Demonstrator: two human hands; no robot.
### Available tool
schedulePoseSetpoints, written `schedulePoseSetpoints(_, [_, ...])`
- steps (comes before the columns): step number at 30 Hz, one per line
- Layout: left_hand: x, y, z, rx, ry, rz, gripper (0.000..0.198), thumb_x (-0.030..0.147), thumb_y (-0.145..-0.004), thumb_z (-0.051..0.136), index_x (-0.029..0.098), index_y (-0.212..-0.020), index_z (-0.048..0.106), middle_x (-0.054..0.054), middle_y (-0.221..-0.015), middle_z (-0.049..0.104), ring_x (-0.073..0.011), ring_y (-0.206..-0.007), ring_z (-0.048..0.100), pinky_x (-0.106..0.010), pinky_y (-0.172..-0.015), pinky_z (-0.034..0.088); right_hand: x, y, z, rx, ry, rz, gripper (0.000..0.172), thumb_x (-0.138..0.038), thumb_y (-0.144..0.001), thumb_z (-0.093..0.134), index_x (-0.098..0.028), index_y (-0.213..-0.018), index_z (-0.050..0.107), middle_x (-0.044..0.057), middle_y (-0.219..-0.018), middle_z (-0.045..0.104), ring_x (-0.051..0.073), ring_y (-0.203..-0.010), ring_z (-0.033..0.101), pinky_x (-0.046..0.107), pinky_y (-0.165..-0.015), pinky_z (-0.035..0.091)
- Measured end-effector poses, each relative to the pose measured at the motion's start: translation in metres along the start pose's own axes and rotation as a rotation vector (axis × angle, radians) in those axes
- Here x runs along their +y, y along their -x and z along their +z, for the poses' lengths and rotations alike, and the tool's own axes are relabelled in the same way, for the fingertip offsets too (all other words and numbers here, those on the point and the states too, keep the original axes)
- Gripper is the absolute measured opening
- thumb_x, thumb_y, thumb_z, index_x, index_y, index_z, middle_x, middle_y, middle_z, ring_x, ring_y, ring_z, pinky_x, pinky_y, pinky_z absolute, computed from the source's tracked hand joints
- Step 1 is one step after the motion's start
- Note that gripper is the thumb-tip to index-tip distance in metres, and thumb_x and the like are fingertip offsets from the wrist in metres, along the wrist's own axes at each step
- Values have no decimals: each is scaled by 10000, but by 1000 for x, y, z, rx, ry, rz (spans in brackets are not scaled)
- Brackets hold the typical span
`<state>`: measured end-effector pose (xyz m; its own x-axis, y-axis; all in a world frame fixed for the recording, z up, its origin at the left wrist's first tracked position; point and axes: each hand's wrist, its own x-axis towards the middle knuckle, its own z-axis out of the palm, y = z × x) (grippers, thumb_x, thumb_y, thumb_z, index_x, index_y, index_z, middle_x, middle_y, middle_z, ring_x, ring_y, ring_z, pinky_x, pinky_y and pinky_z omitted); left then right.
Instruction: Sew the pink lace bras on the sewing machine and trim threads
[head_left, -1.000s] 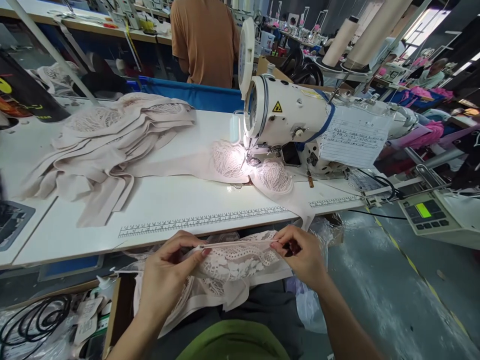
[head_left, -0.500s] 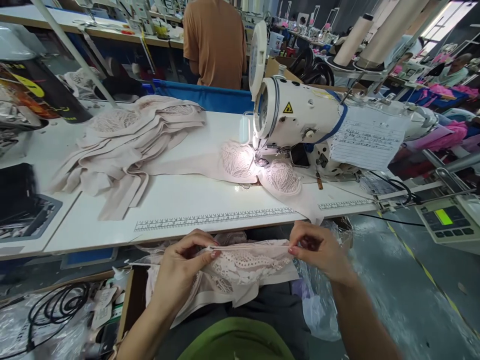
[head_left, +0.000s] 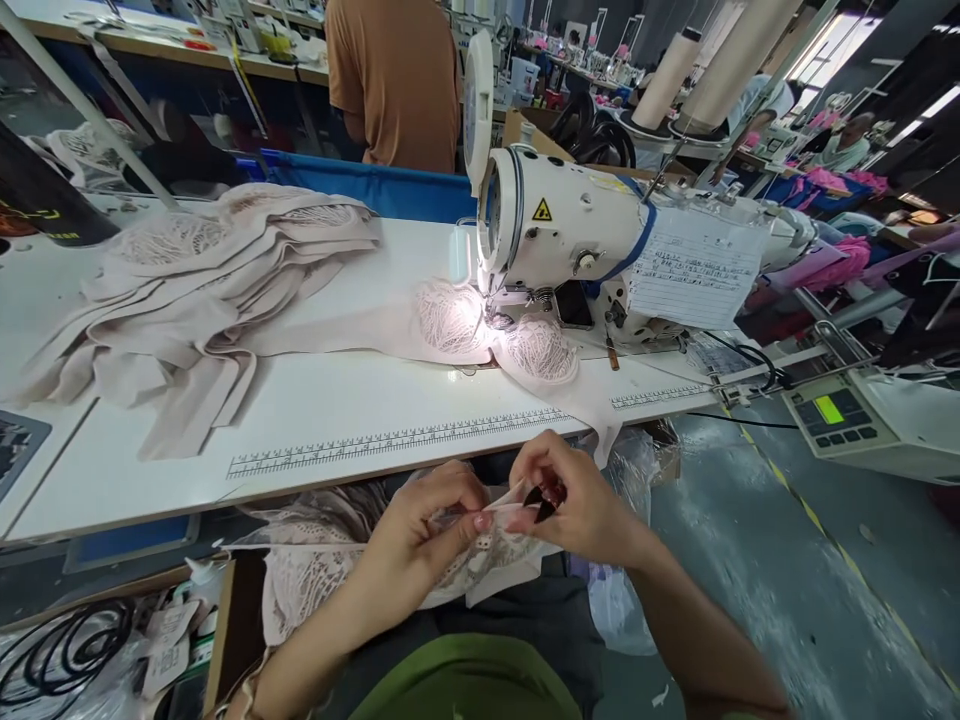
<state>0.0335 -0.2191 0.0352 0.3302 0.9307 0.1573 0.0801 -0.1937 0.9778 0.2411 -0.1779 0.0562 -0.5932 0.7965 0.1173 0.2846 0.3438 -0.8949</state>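
In my lap lies a pale pink lace bra (head_left: 480, 568), partly covered by my hands. My left hand (head_left: 420, 540) is closed, thumb and fingers pinching its upper edge. Close beside it, my right hand (head_left: 581, 500) pinches the same edge and has a small black tool (head_left: 541, 503) between its fingers; its kind is mostly hidden. Above them on the table, another pale pink bra (head_left: 538, 350) lies under the needle of a white sewing machine (head_left: 570, 215), lit by its lamp. Its band runs left to a pile of bras (head_left: 217, 270).
A printed ruler (head_left: 405, 440) runs along the front edge of the white table (head_left: 337, 400). Right of it sits a control box (head_left: 840, 415) with a lit display. A box with black cable (head_left: 67, 650) stands low left. A person in a brown shirt (head_left: 394, 80) is beyond.
My right hand has moved left, close to my left hand, and the edge stretched between them is now bunched. The black tool now shows in my right fingers. The view has shifted right.
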Motion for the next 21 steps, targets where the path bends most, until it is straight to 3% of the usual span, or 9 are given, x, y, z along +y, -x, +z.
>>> schedulePoseSetpoints(4, [-1, -1, -5, 9, 42, -40, 294, 299, -961, 580, 188, -689, 589, -32, -744, 578, -175, -743, 561, -267, -668, 415, 14, 5, -12, -22, -23, -20, 341, -515, -857, 736, -216, -874, 572, -1, -802, 599, 89, -556, 437, 234, -519, 359])
schedulePoseSetpoints(9, [2, -4, -4, 17, 65, -51, 321, 340, -955, 585, 192, -670, 569, -32, -732, 568, -176, -721, 550, -274, -665, 418, 12, 2, -20, -38, 4, -91, 257, -445, -912, 687, -200, -847, 651, 59, -884, 688, 123, -633, 543, 243, -535, 419])
schedulePoseSetpoints(15, [3, -6, -3, 0, 98, -55, 307, 353, -962, 581, 192, -701, 575, -43, -799, 619, -180, -768, 589, -273, -711, 439, 15, 1, -18, -12, -327, 26, 242, -403, -917, 691, -181, -837, 636, 56, -909, 713, 64, -469, 543, 206, -441, 476])
schedulePoseSetpoints(21, [2, -4, -2, 2, 85, -70, 298, 335, -965, 583, 191, -706, 553, -45, -850, 644, -178, -819, 610, -261, -743, 440, 15, -2, -14, -6, -508, 108, 239, -390, -877, 744, -173, -838, 653, 73, -993, 740, 60, -468, 577, 221, -492, 534])
